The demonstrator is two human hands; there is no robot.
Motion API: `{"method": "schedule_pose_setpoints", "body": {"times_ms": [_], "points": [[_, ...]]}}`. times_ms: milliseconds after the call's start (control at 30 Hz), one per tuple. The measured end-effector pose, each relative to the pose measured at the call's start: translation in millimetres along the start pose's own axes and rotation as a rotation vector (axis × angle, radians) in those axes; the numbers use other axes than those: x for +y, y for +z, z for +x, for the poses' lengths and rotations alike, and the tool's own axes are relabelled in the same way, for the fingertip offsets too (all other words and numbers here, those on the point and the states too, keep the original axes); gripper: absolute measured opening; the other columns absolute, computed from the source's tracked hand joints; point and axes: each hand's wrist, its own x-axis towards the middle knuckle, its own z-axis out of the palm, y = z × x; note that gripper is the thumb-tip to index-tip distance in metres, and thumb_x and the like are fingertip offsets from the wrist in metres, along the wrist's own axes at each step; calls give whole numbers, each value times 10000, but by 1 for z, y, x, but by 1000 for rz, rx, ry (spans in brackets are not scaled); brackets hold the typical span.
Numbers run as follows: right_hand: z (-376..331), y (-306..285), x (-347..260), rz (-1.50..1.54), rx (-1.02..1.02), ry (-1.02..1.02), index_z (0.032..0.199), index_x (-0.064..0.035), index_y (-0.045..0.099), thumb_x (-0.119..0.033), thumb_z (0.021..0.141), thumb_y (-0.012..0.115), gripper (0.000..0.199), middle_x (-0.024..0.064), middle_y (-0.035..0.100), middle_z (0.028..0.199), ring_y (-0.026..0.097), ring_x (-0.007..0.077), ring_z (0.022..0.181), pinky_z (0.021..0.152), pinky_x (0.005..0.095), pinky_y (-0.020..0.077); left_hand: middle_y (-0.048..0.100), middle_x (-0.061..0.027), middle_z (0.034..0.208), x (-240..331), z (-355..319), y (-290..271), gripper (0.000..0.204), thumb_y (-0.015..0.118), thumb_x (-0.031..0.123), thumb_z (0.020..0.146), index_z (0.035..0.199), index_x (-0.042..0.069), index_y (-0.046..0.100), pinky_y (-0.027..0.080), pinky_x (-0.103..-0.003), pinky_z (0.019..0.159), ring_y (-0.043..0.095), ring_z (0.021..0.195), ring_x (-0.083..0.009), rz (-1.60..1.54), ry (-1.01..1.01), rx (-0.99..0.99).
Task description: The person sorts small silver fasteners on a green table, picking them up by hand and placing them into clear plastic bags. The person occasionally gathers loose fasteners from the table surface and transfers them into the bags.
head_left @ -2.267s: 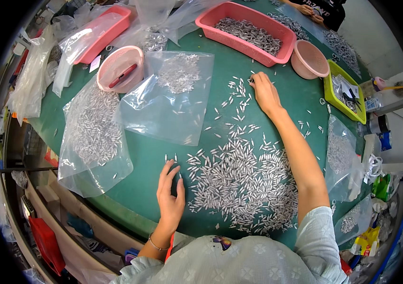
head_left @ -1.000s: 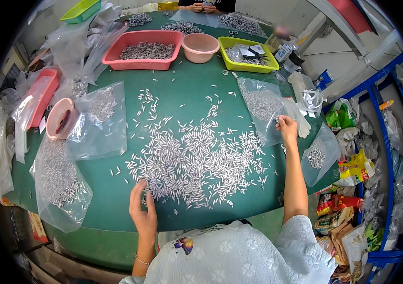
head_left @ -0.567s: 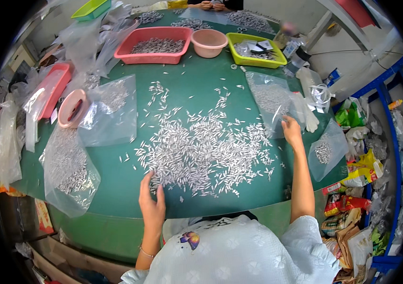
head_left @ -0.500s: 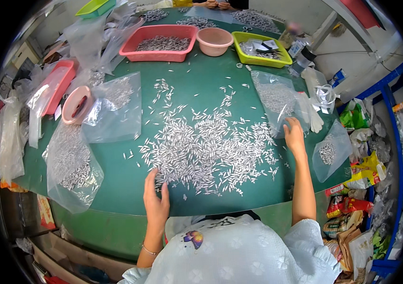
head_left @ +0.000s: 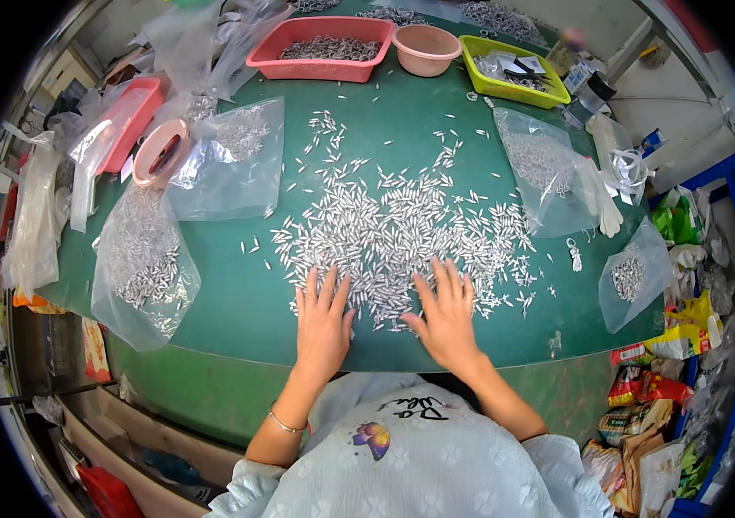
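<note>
The pile of small metal pieces (head_left: 385, 226) in front of you is lying on the green table (head_left: 229, 321), spreading wide and loose near the edge on your side. The pieces are looking silvery and shiny, mostly slim and tapering to points, and they are pointing every which way. Two thinner trails are straggling off its far side, and a few strays are sitting apart at its left.

Your left hand (head_left: 323, 326) is lying palm down, fingers extended and apart, its tips touching the pile's near edge. Your right hand (head_left: 449, 326) is matching it just beside, fingers also spreading over the near pieces. Neither is visibly gripping anything; what is lying under the fingers you are hiding from view.
</note>
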Motion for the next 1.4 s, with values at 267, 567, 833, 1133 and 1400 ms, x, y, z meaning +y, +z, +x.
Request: {"method": "schedule_pose_setpoints", "body": {"times_ms": [267,567,833,1133,1400], "points": [[-18,-7,-16,16,-164,-156,1336,-45,508,-351,832,697,619,183,360,1466,249,419,1399,1112,608,205,378,-195,1486,32,-29,-26,541,577,41,890,1411,26,429,235,-477,1146,293,1417,-365,-602,125,-194],[-18,-34,34,355,190,-8,1021,-23,675,-58,811,689,213,115,628,1088,561,296,1006,913,417,405,563,-135,1323,48,-63,4,471,553,69,943,1399,17,447,441,-359,1006,545,1193,-236,-1208,64,-824],[28,-20,48,64,254,-42,892,-29,674,-66,787,715,118,81,633,929,553,272,903,787,368,404,598,-123,1257,49,-73,21,447,549,71,948,1385,24,468,456,-336,967,573,1122,-209,-1214,42,-807],[-22,-46,99,942,474,390,950,7,624,-48,931,616,59,52,662,823,545,81,673,621,217,435,594,-134,1297,41,-67,17,440,537,101,963,1393,38,467,437,-337,989,572,1147,-218,-1174,-44,-814],[-76,-84,148,970,489,648,943,16,611,-111,950,605,128,85,657,792,587,94,609,496,211,425,622,-120,1234,39,-66,16,428,523,107,956,1368,2,480,412,-324,1001,565,1126,-191,-1253,-181,-824]]}}
